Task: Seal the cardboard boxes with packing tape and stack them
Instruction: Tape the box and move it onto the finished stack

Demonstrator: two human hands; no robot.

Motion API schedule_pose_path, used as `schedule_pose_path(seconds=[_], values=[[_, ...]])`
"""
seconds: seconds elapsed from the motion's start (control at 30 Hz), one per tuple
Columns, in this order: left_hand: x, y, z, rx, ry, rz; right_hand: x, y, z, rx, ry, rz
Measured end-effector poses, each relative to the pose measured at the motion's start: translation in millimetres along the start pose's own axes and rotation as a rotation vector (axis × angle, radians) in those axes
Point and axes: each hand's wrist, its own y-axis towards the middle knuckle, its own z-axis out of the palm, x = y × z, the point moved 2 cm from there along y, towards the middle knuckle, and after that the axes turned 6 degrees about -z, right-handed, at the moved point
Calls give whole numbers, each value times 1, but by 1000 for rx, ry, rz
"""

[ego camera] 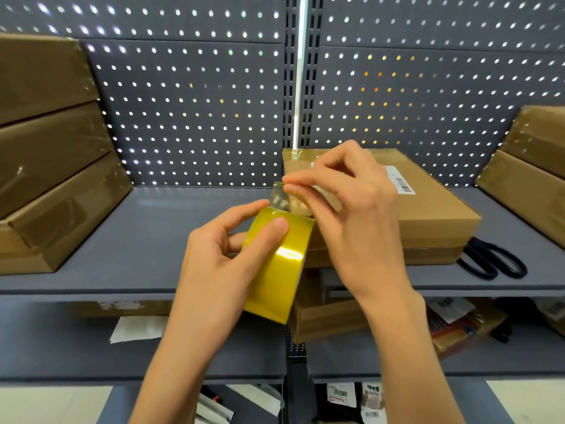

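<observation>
I hold a roll of yellowish packing tape (279,264) in front of the grey shelf (159,237). My left hand (220,255) grips the roll, thumb across its outer face. My right hand (348,209) pinches the free end of the tape (282,195) between thumb and forefinger and lifts it off the roll. Behind the hands a flat cardboard box (428,209) with a barcode label lies on the shelf, partly hidden by my right hand.
Three flat boxes (52,148) are stacked at the shelf's left end, and two more (532,166) lean at the right. Black scissors (492,260) lie beside the middle box. Lower shelves hold another box (324,316) and loose packets. A pegboard wall backs the shelf.
</observation>
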Motion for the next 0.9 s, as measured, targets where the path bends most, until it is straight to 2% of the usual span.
schedule_pose_path(seconds=[0.17,0.3,0.67,0.73,0.8,0.9], values=[[0,-2,14,-13,59,6,-6,-1,-10,-34,-48,-19],[1,-6,20,-18,184,28,-5,-5,-16,8,-91,-36],[12,3,22,75,382,-4,5,-8,-28,-12,-175,-118],[18,4,18,72,321,-71,5,-2,-27,-29,-99,-110],[21,4,20,143,178,-127,-5,9,-24,-26,-13,-72],[22,-3,27,167,14,-196,-24,19,-14,55,66,-4]])
